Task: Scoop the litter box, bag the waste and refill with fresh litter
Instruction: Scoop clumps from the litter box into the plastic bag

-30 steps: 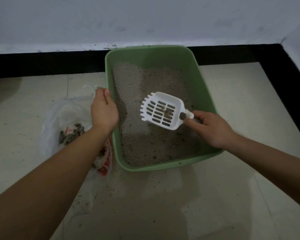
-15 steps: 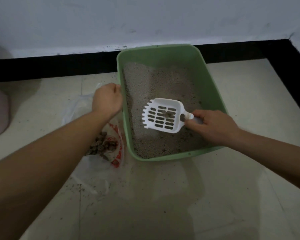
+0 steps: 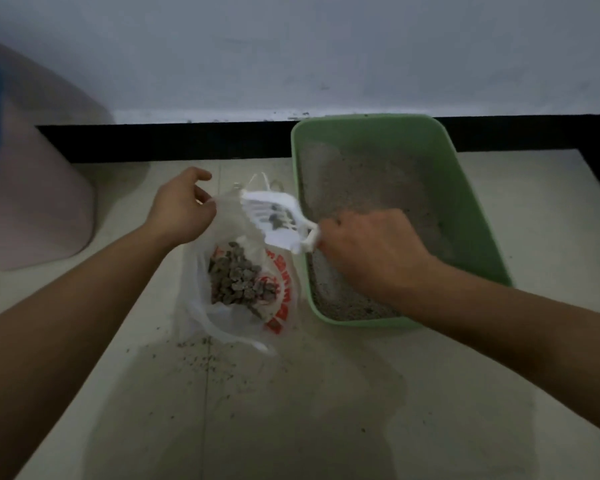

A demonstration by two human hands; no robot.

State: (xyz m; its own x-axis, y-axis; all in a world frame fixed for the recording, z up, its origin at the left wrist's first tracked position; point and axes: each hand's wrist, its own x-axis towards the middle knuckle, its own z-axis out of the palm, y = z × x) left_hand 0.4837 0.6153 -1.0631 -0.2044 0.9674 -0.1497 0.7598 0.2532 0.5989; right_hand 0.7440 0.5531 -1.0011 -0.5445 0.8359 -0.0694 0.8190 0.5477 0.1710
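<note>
White scoop (image 3: 274, 216) gripped by right hand (image 3: 371, 251), left hand (image 3: 181, 209) pinching bag (image 3: 236, 282).

Likely a home corner: tiled floor (image 3: 499, 393), litter box (image 3: 471, 188).

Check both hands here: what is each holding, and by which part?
The right hand grips the white scoop by its handle end. The left hand pinches the plastic bag at its top edge, keeping it open.

head view, looking down, close to floor (image 3: 465, 393)
</note>
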